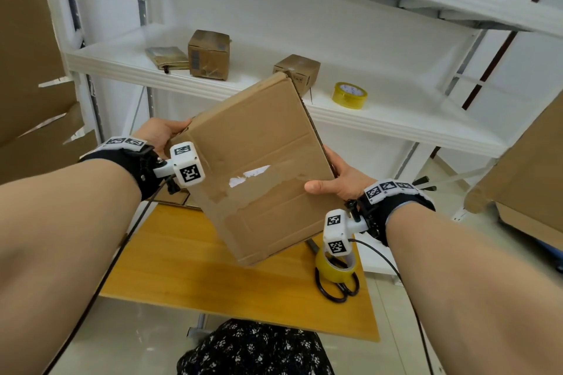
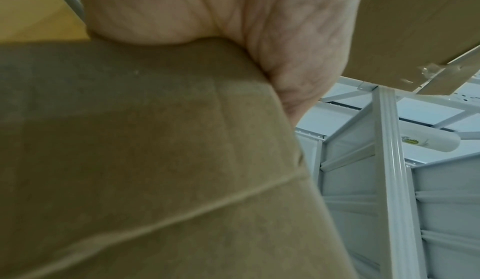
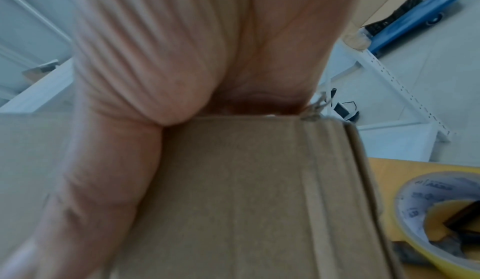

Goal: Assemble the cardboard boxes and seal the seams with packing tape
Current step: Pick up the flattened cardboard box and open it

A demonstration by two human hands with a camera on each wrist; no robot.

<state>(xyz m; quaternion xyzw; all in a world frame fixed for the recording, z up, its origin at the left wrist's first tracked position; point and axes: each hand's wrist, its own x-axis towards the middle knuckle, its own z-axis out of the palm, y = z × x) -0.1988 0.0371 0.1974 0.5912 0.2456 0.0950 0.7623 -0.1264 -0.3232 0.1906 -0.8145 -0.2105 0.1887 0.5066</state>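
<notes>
A flattened brown cardboard box, with old tape strips and a torn white patch across its face, is held tilted in the air above the wooden table. My left hand grips its upper-left edge. My right hand grips its right edge, thumb on the front face. In the left wrist view the palm presses against the cardboard. The right wrist view shows my thumb lying on the box face. A yellow tape roll lies on the table under my right wrist, also in the right wrist view as the tape roll.
Black-handled scissors lie by the roll on the wooden table. The white shelf behind carries two small taped boxes, a flat packet and a second yellow tape roll. Large cardboard sheets stand at the left and right.
</notes>
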